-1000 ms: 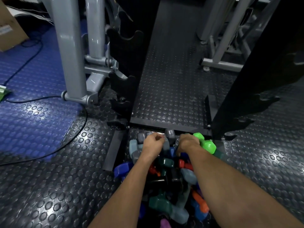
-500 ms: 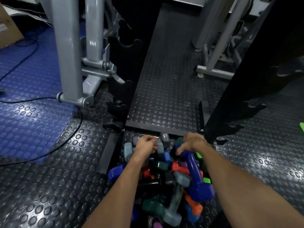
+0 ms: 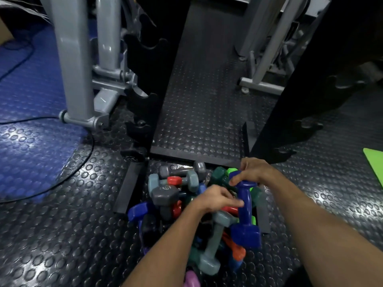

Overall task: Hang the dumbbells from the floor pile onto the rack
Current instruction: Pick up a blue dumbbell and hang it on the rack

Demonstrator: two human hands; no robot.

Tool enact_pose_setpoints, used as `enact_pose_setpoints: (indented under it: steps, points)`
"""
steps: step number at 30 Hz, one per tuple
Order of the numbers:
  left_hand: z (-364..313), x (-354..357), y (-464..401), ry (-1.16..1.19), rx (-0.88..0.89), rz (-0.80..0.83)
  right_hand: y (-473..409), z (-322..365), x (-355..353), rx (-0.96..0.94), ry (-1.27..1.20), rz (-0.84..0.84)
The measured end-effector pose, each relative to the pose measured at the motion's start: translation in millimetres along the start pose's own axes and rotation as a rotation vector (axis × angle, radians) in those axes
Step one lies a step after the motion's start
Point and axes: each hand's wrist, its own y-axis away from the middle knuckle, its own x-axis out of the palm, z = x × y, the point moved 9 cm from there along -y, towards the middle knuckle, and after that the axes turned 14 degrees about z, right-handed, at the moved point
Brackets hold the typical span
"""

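Note:
A pile of coloured dumbbells (image 3: pixel 165 193) lies on the studded floor between the feet of the black rack (image 3: pixel 143 104). My right hand (image 3: pixel 251 172) grips the far head of a dark blue dumbbell (image 3: pixel 245 206), which points toward me above the pile. My left hand (image 3: pixel 215 198) reaches across the pile and its fingertips touch the blue dumbbell's handle. The rack's left upright shows empty notched cradles; its right upright (image 3: pixel 300 90) is dark and mostly in shadow.
Grey machine legs (image 3: pixel 76 79) stand left of the rack, more grey frame (image 3: pixel 261 81) behind at right. A black cable (image 3: pixel 62 179) curves over the blue mat (image 3: pixel 27 121). A green mat corner (image 3: pixel 375 162) shows at the right edge.
My right hand has lifted the blue dumbbell higher out of the pile. My left hand left the grey dumbbells at the far side and moved right to the blue dumbbell's handle.

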Motion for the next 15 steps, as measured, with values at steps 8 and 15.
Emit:
enact_pose_setpoints:
  steps: [8,15]
  points:
    - [6.7,63.8,-24.2,-0.498,-0.057,-0.067,2.4,-7.9,-3.4,0.007,0.003,-0.002]
    - [11.7,65.1,-21.5,-0.201,0.02,-0.036,7.8,-17.9,-11.3,0.037,-0.089,-0.014]
